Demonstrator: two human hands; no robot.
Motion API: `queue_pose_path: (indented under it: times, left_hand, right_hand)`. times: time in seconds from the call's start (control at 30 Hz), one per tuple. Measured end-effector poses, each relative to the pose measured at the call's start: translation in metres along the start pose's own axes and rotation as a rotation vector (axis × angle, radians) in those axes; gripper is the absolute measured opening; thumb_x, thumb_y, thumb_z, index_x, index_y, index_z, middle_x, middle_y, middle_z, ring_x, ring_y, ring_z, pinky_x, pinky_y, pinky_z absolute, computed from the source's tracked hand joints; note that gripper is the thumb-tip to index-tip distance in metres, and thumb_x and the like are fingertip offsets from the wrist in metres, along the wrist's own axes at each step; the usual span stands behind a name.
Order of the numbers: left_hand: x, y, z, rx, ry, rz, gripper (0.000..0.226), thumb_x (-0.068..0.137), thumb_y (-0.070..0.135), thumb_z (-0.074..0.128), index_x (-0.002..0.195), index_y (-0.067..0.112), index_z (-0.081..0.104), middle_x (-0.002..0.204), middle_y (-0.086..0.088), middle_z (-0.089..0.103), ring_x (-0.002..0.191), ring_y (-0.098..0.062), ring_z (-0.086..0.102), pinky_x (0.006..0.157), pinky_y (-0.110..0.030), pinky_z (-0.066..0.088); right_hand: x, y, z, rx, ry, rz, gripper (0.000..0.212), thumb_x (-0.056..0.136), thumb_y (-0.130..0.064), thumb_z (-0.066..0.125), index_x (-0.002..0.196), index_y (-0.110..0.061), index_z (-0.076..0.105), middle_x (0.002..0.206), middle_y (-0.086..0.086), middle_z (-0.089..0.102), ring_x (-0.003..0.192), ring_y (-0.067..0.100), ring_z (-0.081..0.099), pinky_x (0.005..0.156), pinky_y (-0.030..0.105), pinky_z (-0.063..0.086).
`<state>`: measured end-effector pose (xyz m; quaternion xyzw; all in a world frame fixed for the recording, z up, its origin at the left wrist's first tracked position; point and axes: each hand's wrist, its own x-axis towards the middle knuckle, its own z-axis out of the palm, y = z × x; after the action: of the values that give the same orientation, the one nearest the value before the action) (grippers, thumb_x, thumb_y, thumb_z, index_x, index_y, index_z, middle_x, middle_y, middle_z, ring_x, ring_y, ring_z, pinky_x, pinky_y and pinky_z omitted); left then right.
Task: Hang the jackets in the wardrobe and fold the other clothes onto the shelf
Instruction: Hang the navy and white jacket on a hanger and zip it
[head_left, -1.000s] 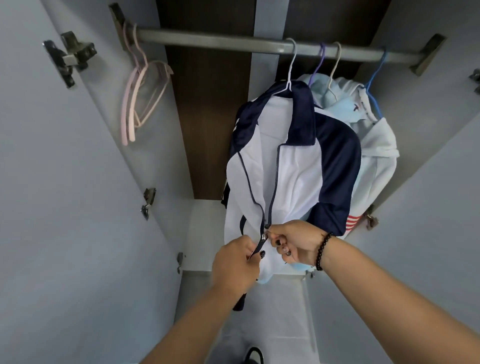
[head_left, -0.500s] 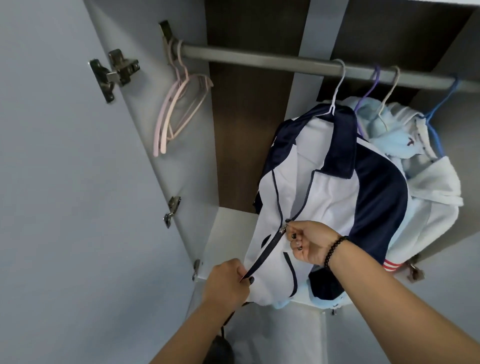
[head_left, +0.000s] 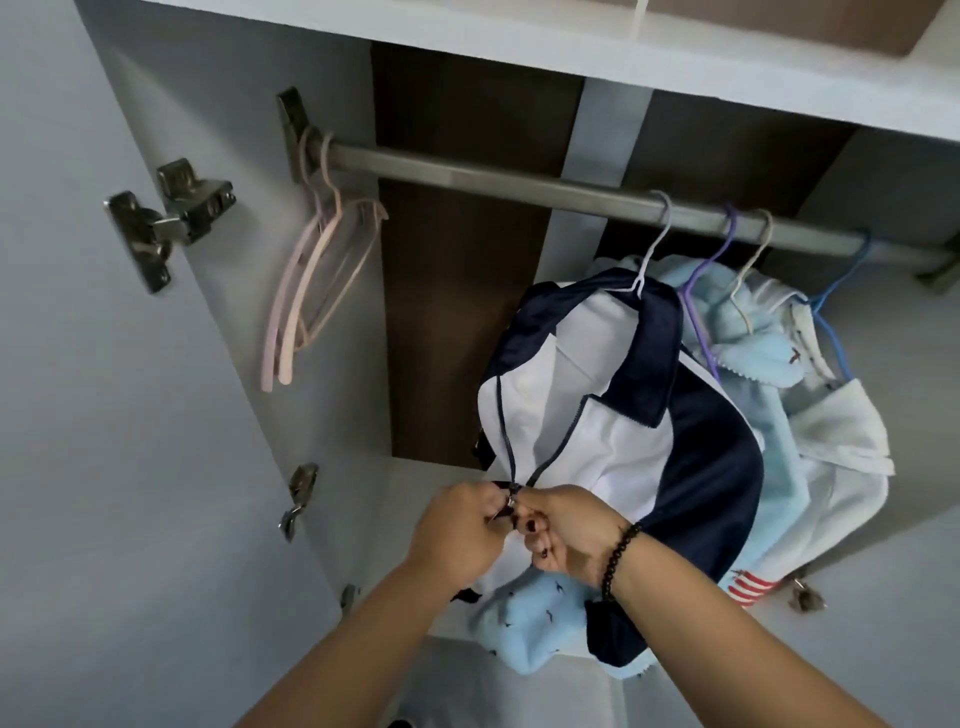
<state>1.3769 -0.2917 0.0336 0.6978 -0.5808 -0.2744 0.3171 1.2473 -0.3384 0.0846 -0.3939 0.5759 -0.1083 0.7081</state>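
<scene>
No readable writing, white-and-navy jacket (head_left: 613, 415) on hanger at 2 o'clock, left hand (head_left: 457, 530) and right hand (head_left: 561, 530) pinching its zip (head_left: 511, 501)

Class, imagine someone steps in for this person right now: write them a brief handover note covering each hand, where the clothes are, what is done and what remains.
Left hand: pinches the zipper at the front of the navy and white jacket.
Right hand: grips the jacket's front edge beside the zipper.
Clothes: that jacket hangs on a white hanger on the rail; light blue and white garments hang behind it. Two pink hangers hang spare at the rail's left end.
Done: jackets hung.
Left: finish the zip, upper part open. No clothes for folding are in view.
</scene>
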Motion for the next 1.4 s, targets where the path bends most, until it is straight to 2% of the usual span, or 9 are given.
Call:
queue_pose_path:
  times: [0.17, 0.43, 0.53, 0.67, 0.83, 1.1, 1.2, 1.33, 1.4]
  left_hand:
    - [0.012, -0.012, 0.011, 0.090, -0.103, 0.017, 0.034, 0.083, 0.020, 0.067, 0.056, 0.028, 0.048, 0.067, 0.001, 0.065, 0.071, -0.020, 0.064, 0.060, -0.026, 0.046]
    - [0.018, -0.044, 0.017, 0.161, -0.135, -0.073, 0.043, 0.080, 0.032, 0.074, 0.052, 0.022, 0.043, 0.062, -0.001, 0.062, 0.055, -0.015, 0.050, 0.047, -0.014, 0.030]
    - [0.022, -0.052, 0.015, 0.127, -0.118, -0.065, 0.053, 0.079, 0.027, 0.075, 0.046, 0.020, 0.035, 0.047, 0.001, 0.045, 0.046, -0.009, 0.046, 0.044, -0.011, 0.025]
    - [0.024, -0.066, 0.008, 0.118, -0.112, -0.060, 0.056, 0.080, 0.020, 0.074, 0.048, 0.020, 0.029, 0.044, 0.006, 0.031, 0.041, 0.000, 0.040, 0.043, -0.010, 0.029]
    - [0.025, -0.092, -0.002, 0.150, -0.104, -0.142, 0.051, 0.080, 0.024, 0.075, 0.050, 0.020, 0.034, 0.048, 0.006, 0.039, 0.043, -0.002, 0.034, 0.048, -0.012, 0.029]
    - [0.016, -0.113, -0.004, 0.146, -0.156, -0.236, 0.053, 0.078, 0.020, 0.076, 0.048, 0.024, 0.033, 0.043, 0.007, 0.034, 0.040, 0.000, 0.034, 0.048, -0.008, 0.031]
    - [0.020, -0.110, -0.003, 0.092, -0.195, -0.235, 0.038, 0.077, 0.016, 0.075, 0.054, 0.026, 0.047, 0.051, 0.010, 0.046, 0.049, 0.005, 0.043, 0.052, -0.006, 0.034]
    - [0.036, -0.084, -0.006, -0.005, -0.186, -0.181, 0.018, 0.083, 0.007, 0.064, 0.079, 0.022, 0.072, 0.075, 0.022, 0.060, 0.081, -0.004, 0.061, 0.064, 0.001, 0.037]
    - [0.050, -0.056, -0.008, -0.135, -0.173, -0.155, 0.017, 0.084, 0.005, 0.067, 0.081, 0.021, 0.072, 0.080, 0.016, 0.065, 0.087, -0.009, 0.065, 0.073, -0.007, 0.045]
  right_hand:
    - [0.006, 0.000, -0.015, 0.273, 0.088, 0.044, 0.040, 0.097, -0.022, 0.046, 0.057, -0.019, 0.050, 0.049, -0.007, 0.039, 0.038, 0.007, 0.031, 0.041, 0.016, 0.027]
    - [0.014, -0.027, -0.028, 0.348, 0.205, -0.015, 0.038, 0.097, -0.020, 0.044, 0.060, -0.018, 0.049, 0.052, -0.006, 0.042, 0.037, 0.006, 0.033, 0.041, 0.015, 0.030]
    - [0.016, -0.038, -0.026, 0.368, 0.214, -0.034, 0.037, 0.097, -0.019, 0.044, 0.061, -0.017, 0.049, 0.052, -0.005, 0.041, 0.037, 0.007, 0.034, 0.039, 0.015, 0.031]
    - [0.019, -0.054, -0.020, 0.424, 0.199, -0.049, 0.036, 0.097, -0.018, 0.044, 0.061, -0.017, 0.047, 0.051, -0.006, 0.040, 0.038, 0.007, 0.034, 0.039, 0.014, 0.029]
    - [0.019, -0.078, -0.012, 0.447, 0.216, -0.109, 0.034, 0.095, -0.017, 0.044, 0.061, -0.019, 0.046, 0.050, -0.007, 0.039, 0.038, 0.007, 0.032, 0.041, 0.015, 0.027]
    - [0.009, -0.095, -0.008, 0.331, 0.243, -0.284, 0.033, 0.096, -0.018, 0.045, 0.063, -0.017, 0.047, 0.055, -0.005, 0.040, 0.040, 0.008, 0.034, 0.041, 0.016, 0.029]
    - [0.011, -0.085, -0.008, 0.277, 0.251, -0.296, 0.031, 0.096, -0.020, 0.046, 0.065, -0.017, 0.049, 0.057, -0.004, 0.042, 0.044, 0.009, 0.035, 0.044, 0.018, 0.031]
    - [0.014, -0.068, -0.017, 0.250, 0.284, -0.240, 0.024, 0.096, -0.021, 0.050, 0.077, -0.012, 0.061, 0.058, -0.003, 0.047, 0.046, 0.010, 0.039, 0.047, 0.020, 0.034]
    - [0.013, -0.062, -0.024, 0.213, 0.294, -0.218, 0.018, 0.094, -0.018, 0.051, 0.084, -0.011, 0.065, 0.055, -0.004, 0.049, 0.045, 0.010, 0.040, 0.047, 0.020, 0.034]
